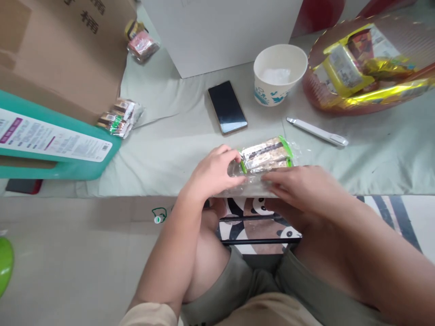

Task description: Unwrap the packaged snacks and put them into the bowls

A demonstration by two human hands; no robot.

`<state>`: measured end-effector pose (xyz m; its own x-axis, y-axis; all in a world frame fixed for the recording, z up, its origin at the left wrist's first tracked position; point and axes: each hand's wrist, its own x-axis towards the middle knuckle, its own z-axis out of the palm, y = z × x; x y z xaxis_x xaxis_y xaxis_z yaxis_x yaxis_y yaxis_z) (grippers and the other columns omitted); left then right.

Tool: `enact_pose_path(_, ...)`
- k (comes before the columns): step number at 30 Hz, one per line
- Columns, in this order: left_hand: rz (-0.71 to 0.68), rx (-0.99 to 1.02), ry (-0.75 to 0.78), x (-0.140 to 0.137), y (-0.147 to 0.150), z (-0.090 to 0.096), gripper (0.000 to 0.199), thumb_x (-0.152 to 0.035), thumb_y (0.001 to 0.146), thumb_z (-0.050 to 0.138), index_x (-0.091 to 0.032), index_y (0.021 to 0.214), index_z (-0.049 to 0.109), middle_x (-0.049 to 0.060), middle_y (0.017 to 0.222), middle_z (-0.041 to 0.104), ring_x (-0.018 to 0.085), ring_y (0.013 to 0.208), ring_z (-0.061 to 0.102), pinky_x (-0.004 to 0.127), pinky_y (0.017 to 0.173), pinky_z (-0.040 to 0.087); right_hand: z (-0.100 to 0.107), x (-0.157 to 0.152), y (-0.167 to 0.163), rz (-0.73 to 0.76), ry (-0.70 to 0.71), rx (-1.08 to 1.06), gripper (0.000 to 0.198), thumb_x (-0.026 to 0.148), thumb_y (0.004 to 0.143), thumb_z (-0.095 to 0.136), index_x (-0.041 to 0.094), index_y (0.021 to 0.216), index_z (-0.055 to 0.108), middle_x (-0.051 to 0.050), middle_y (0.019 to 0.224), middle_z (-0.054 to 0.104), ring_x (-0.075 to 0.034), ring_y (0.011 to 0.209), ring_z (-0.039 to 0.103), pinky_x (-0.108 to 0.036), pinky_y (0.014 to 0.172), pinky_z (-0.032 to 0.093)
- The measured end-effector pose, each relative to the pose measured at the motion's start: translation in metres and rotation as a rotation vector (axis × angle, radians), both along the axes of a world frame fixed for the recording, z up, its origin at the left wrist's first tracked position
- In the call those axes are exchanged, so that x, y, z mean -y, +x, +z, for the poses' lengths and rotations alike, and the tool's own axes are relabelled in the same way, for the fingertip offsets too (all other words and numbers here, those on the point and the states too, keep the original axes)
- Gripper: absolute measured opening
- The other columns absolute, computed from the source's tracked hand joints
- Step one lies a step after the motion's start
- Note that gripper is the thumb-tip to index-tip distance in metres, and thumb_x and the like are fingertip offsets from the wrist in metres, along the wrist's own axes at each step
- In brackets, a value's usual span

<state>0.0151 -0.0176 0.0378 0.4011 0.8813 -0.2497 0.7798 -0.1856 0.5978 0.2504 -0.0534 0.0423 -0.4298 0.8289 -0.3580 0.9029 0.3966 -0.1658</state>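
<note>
Two wrapped snack bars (pixel 267 154) with green-ended wrappers lie side by side in a clear plastic bag (pixel 253 179), close to the table's front edge. My left hand (pixel 217 171) curls round the bag's left side, thumb low and fingers above, gripping the film. From the right, my right hand (pixel 304 188) has its fingers together on the bag's near edge; its thumb is hard to make out. Just beyond the bag, a white box cutter (pixel 317 131) rests on the cloth, and a dark-screened phone (pixel 227 107) lies farther back to the left.
Behind the phone stands a white box (pixel 224 31), with a paper bowl (pixel 279 74) beside it. A pinkish basket (pixel 314 95) holds several yellow packets. Leftward are snack packs (pixel 122 117), more packets (pixel 141 43), a cardboard box (pixel 68 59) and a teal carton (pixel 68 170).
</note>
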Motion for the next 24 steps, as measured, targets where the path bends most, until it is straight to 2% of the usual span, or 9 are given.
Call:
enact_pose_path(4, -0.101, -0.06, -0.089, 0.004, 0.002, 0.001, 0.044, -0.028, 0.068, 0.082, -0.025, 0.101, 0.052, 0.006, 0.123, 0.051, 0.029, 0.121, 0.053, 0.041, 0.094, 0.05, -0.004, 0.003, -0.001, 0.099, -0.076, -0.075, 0.049, 0.026, 0.092, 0.063, 0.039, 0.14, 0.063, -0.003, 0.107, 0.078, -0.021, 0.074, 0.069, -0.029, 0.059, 0.025)
enact_pose_path(6, -0.082, -0.041, -0.091, 0.005, 0.001, 0.002, 0.042, -0.03, 0.07, 0.081, -0.025, 0.1, 0.052, 0.006, 0.123, 0.049, 0.029, 0.122, 0.052, 0.043, 0.098, 0.049, -0.004, 0.003, -0.001, 0.128, -0.097, -0.111, 0.041, 0.023, 0.094, 0.06, 0.037, 0.131, 0.07, -0.004, 0.106, 0.075, -0.019, 0.076, 0.068, -0.028, 0.06, 0.028)
enact_pose_path(8, -0.062, 0.007, -0.094, 0.005, 0.0, 0.002, 0.036, -0.035, 0.075, 0.079, -0.025, 0.098, 0.053, 0.005, 0.121, 0.049, 0.027, 0.121, 0.053, 0.043, 0.102, 0.048, -0.003, 0.002, 0.0, 0.167, -0.11, -0.161, 0.026, 0.023, 0.096, 0.057, 0.032, 0.109, 0.078, -0.005, 0.102, 0.072, -0.017, 0.076, 0.066, -0.028, 0.062, 0.031)
enact_pose_path(11, -0.01, 0.036, -0.074, 0.004, 0.0, 0.001, 0.022, -0.039, 0.086, 0.07, -0.024, 0.093, 0.055, 0.004, 0.115, 0.052, 0.025, 0.117, 0.055, 0.043, 0.102, 0.046, -0.003, 0.001, -0.001, 0.183, -0.112, -0.195, 0.03, 0.028, 0.099, 0.05, 0.026, 0.089, 0.078, -0.005, 0.094, 0.072, -0.016, 0.071, 0.064, -0.028, 0.062, 0.033)
enact_pose_path(13, 0.024, 0.015, -0.036, 0.004, 0.001, 0.001, 0.02, -0.037, 0.088, 0.069, -0.024, 0.09, 0.054, 0.004, 0.11, 0.053, 0.024, 0.113, 0.056, 0.042, 0.098, 0.047, -0.003, 0.0, -0.002, 0.144, -0.064, -0.176, 0.031, 0.028, 0.099, 0.047, 0.026, 0.107, 0.077, -0.006, 0.092, 0.076, -0.018, 0.068, 0.065, -0.028, 0.06, 0.032)
enact_pose_path(16, 0.019, 0.012, 0.01, 0.005, 0.005, 0.003, 0.03, -0.038, 0.082, 0.076, -0.023, 0.085, 0.05, 0.003, 0.107, 0.053, 0.024, 0.107, 0.057, 0.04, 0.09, 0.047, -0.005, 0.0, -0.002, 0.084, 0.072, -0.171, 0.049, 0.028, 0.098, 0.047, 0.027, 0.144, 0.061, -0.007, 0.094, 0.081, -0.021, 0.065, 0.067, -0.029, 0.059, 0.033)
enact_pose_path(20, -0.014, 0.0, 0.066, 0.006, 0.01, 0.003, 0.042, -0.044, 0.077, 0.081, -0.023, 0.08, 0.046, 0.003, 0.102, 0.054, 0.024, 0.103, 0.055, 0.039, 0.084, 0.048, -0.005, 0.0, -0.002, 0.051, 0.157, -0.185, 0.057, 0.032, 0.098, 0.046, 0.025, 0.154, 0.051, -0.005, 0.084, 0.081, -0.022, 0.058, 0.066, -0.03, 0.055, 0.033)
enact_pose_path(22, 0.002, -0.03, 0.103, 0.006, 0.012, 0.001, 0.034, -0.038, 0.081, 0.076, -0.023, 0.079, 0.046, 0.004, 0.102, 0.055, 0.025, 0.104, 0.055, 0.041, 0.085, 0.048, -0.005, 0.001, -0.002, 0.03, 0.174, -0.199, 0.062, 0.032, 0.098, 0.047, 0.024, 0.159, 0.045, -0.004, 0.084, 0.081, -0.022, 0.058, 0.066, -0.03, 0.053, 0.035)
enact_pose_path(24, 0.036, -0.011, 0.133, 0.005, 0.013, -0.002, 0.023, -0.027, 0.085, 0.068, -0.022, 0.077, 0.047, 0.005, 0.102, 0.055, 0.025, 0.105, 0.056, 0.041, 0.089, 0.049, -0.007, 0.001, -0.004, -0.001, 0.22, -0.251, 0.063, 0.031, 0.098, 0.048, 0.024, 0.16, 0.043, -0.006, 0.097, 0.081, -0.024, 0.069, 0.071, -0.032, 0.057, 0.044)
